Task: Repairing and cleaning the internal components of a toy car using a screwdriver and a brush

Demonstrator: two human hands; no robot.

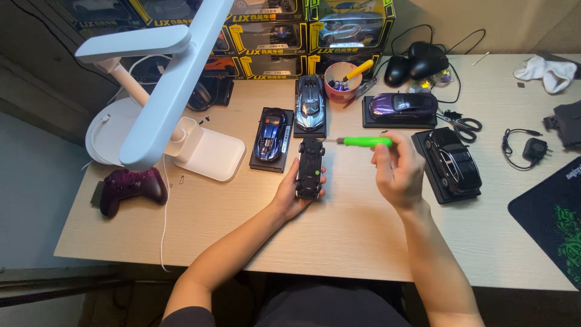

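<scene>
My left hand (pixel 292 192) holds a black model car (pixel 310 168) turned underside up, just above the wooden desk (pixel 339 230). My right hand (pixel 396 169) grips a green-handled screwdriver (pixel 363 142) lying level, its metal tip pointing left toward the front end of the upturned car. A blue model car (pixel 271 134) on a black base stands just left of the held car. A silver-blue model car (pixel 310 104) on a base stands behind it.
A white desk lamp (pixel 175 79) reaches over the left side. A purple game controller (pixel 130 186) lies at front left. A pink cup (pixel 341 82), a purple car (pixel 402 106), a black car (pixel 452 158), scissors (pixel 463 124), computer mice (pixel 417 65) and boxed cars (pixel 302 30) fill the back and right.
</scene>
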